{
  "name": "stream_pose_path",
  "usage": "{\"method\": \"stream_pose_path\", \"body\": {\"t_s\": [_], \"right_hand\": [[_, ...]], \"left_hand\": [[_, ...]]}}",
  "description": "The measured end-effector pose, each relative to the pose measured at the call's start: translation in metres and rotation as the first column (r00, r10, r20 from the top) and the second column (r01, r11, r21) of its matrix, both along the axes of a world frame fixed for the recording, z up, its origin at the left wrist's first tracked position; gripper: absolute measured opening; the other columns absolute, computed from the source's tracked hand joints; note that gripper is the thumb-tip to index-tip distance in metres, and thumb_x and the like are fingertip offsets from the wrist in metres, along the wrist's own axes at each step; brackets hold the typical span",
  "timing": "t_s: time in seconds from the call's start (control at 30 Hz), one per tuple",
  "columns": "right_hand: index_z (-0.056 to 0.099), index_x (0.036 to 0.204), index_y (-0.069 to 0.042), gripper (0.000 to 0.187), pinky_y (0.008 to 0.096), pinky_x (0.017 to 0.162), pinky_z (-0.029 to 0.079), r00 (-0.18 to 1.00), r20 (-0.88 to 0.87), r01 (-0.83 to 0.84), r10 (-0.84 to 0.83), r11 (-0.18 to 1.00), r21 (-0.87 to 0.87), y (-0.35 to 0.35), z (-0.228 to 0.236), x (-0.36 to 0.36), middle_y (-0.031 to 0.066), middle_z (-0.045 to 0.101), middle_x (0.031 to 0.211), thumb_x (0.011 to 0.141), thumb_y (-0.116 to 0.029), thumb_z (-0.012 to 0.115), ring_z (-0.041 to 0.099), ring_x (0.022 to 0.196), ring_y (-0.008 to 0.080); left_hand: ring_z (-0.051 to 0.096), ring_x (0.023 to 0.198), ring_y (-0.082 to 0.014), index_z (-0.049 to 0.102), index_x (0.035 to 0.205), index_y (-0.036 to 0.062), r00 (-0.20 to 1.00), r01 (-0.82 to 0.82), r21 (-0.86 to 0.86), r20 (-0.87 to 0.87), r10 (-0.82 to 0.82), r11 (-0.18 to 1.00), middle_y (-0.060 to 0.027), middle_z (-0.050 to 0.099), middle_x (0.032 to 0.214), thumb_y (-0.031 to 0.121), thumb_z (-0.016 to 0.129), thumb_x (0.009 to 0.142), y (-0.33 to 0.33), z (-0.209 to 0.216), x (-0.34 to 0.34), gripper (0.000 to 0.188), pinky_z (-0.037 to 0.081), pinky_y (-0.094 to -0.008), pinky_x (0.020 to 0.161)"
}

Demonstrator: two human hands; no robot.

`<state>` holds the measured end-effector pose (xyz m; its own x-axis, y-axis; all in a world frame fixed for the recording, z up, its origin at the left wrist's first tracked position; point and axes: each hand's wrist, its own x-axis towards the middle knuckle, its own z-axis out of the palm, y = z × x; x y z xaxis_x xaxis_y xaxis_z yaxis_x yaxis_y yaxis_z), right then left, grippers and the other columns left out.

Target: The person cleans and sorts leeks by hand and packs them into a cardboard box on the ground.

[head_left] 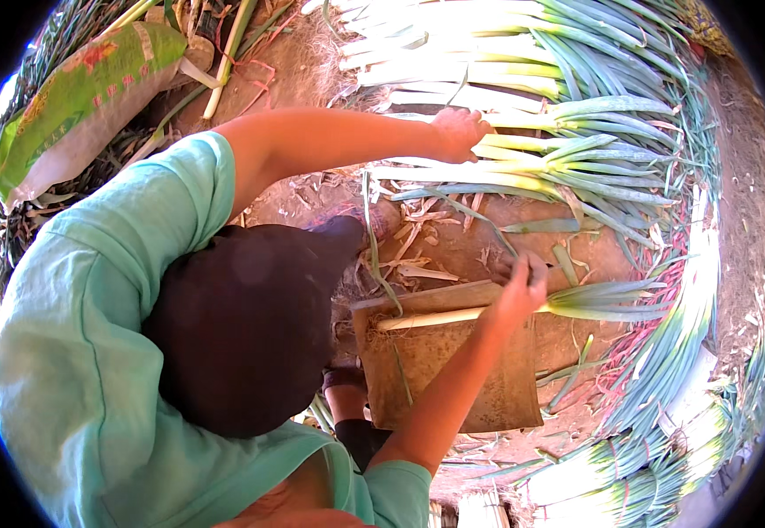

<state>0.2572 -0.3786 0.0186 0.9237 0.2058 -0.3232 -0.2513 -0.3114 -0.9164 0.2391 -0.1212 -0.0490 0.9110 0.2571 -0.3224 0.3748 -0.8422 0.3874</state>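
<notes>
My left hand [460, 134] is closed among the white stems at the near end of a row of long green onions [523, 145]; it appears to grip one stalk, though the fingers hide part of it. Lower down, my right hand [525, 280] is bent with its fingertips pinched. A thin strip of green leaf [479, 216] runs to those fingertips. Beneath that hand and wrist lies a single green onion [440, 318], white end left and leaves right, across a worn brown board [453, 378]. Whether the palm touches this onion is hidden.
More green onions [453, 48] lie side by side at the top. Tied bundles [611, 475] and pink string [616, 365] are at lower right. A green printed sack [92, 101] sits at upper left. Peelings [418, 233] litter the dirt floor. A dark rounded shape [242, 326] blocks the middle left.
</notes>
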Motion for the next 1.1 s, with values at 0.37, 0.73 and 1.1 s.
{"method": "stream_pose_path", "body": {"t_s": [0.37,0.73,1.1], "right_hand": [[0.049,0.106,0.003,0.032,0.029,0.056,0.049,0.945,-0.326,-0.038,0.016,0.998,-0.059,0.099,-0.066,0.004,0.0147,0.057,0.094,0.084,-0.015,0.063,0.057,0.071,0.0177],[0.041,0.121,0.001,0.05,0.0324,0.07,0.047,0.827,-0.56,0.081,0.047,0.976,0.2,0.105,-0.074,0.011,0.0142,0.056,0.105,0.09,-0.034,0.058,0.059,0.088,0.0228],[0.041,0.126,0.002,0.045,0.0409,0.089,0.046,0.874,-0.412,0.168,0.257,0.636,0.753,0.171,0.04,-0.003,0.0149,0.051,0.12,0.09,-0.02,0.057,0.052,0.108,0.0265]], "left_hand": [[0.062,0.09,-0.0321,0.059,0.107,0.0041,0.993,-0.095,-0.267,-0.089,0.074,0.959,-0.0162,0.065,0.091,0.043,0.074,0.066,0.01,0.001,-0.012,0.059,0.047,-0.0417,0.076],[0.058,0.093,-0.0232,0.055,0.117,-0.0061,0.974,-0.206,-0.84,-0.224,0.024,0.502,-0.0169,0.063,0.102,0.028,0.074,0.068,0.042,0.033,-0.012,0.063,0.046,-0.0333,0.079],[0.056,0.095,-0.0218,0.045,0.126,-0.0078,0.984,-0.178,-0.829,-0.153,0.091,0.531,-0.0185,0.059,0.106,0.025,0.072,0.071,0.068,0.164,-0.064,0.07,0.046,-0.0308,0.083]]}}
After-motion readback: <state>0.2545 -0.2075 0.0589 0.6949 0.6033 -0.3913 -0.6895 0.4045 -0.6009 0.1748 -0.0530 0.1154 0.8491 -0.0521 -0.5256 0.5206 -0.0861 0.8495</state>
